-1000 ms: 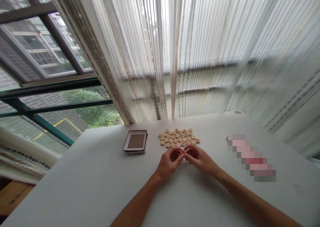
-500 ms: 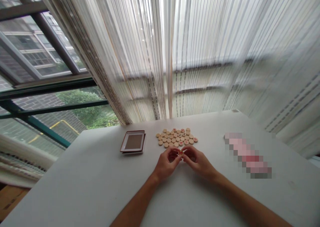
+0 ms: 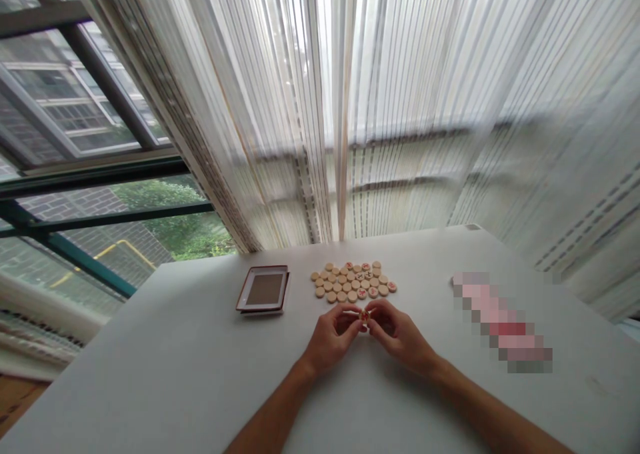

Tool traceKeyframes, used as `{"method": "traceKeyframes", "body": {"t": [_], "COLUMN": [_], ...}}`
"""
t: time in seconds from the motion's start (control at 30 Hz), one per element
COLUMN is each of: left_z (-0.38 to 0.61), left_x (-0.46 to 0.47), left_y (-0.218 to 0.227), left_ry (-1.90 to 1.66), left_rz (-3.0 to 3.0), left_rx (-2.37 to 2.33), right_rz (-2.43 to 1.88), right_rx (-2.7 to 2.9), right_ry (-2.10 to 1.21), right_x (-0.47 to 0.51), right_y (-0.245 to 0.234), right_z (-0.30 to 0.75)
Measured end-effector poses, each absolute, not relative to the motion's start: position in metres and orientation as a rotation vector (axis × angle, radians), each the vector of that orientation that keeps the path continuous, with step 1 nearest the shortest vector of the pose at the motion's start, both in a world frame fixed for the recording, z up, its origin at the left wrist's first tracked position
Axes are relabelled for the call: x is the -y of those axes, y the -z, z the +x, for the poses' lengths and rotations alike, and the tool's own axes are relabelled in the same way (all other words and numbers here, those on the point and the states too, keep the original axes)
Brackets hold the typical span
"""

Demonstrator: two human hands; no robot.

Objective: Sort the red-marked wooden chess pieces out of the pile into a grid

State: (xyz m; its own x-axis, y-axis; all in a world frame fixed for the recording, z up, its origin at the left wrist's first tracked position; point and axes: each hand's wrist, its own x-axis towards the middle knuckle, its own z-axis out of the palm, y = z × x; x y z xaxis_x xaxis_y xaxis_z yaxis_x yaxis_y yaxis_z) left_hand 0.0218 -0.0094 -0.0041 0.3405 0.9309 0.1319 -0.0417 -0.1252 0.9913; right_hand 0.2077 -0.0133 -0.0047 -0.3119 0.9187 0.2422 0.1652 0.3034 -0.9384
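Note:
Between my fingertips, a round wooden Chinese chess piece (image 3: 364, 317) with a red character is held up just above the white table. My left hand (image 3: 334, 334) pinches it from the left, thumb and fingers curled round. From the right, my right hand (image 3: 397, 331) grips the same piece in a like pinch. Just beyond both hands lies a flat cluster of wooden Chinese chess pieces (image 3: 347, 286), packed close together. Most show plain tops; a few bear red or black characters.
Left of the cluster sits a shallow rectangular box (image 3: 241, 301) with a pale rim and brown inside. A blurred-out pink object (image 3: 500, 317) lies on the right of the white table (image 3: 200, 374). Striped curtains (image 3: 400, 94) and a window (image 3: 75, 107) border the far edge.
The held piece has turned slightly between my fingers, both hands staying on it. The whole view has shifted a little, so the table sits slightly lower in the picture.

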Motion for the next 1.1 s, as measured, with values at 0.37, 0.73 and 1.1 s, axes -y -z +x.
{"method": "traceKeyframes", "body": {"t": [0.37, 0.73, 1.1], "left_z": [0.0234, 0.023, 0.0214], "left_x": [0.0101, 0.0123, 0.013], "left_y": [0.0044, 0.0035, 0.0035], "left_ry": [-1.039, -1.014, -1.007], "left_rz": [1.427, 1.468, 1.47], "left_rx": [-0.839, -0.807, -0.809], "right_rz": [-1.031, -1.125, -1.101], "right_rx": [1.704, 1.728, 1.722], "right_ry": [-1.067, -0.96, -1.011], "right_x": [0.0136, 0.0115, 0.0124], "right_y": [0.003, 0.0036, 0.0041], "right_z": [0.2082, 0.2093, 0.2101]}}
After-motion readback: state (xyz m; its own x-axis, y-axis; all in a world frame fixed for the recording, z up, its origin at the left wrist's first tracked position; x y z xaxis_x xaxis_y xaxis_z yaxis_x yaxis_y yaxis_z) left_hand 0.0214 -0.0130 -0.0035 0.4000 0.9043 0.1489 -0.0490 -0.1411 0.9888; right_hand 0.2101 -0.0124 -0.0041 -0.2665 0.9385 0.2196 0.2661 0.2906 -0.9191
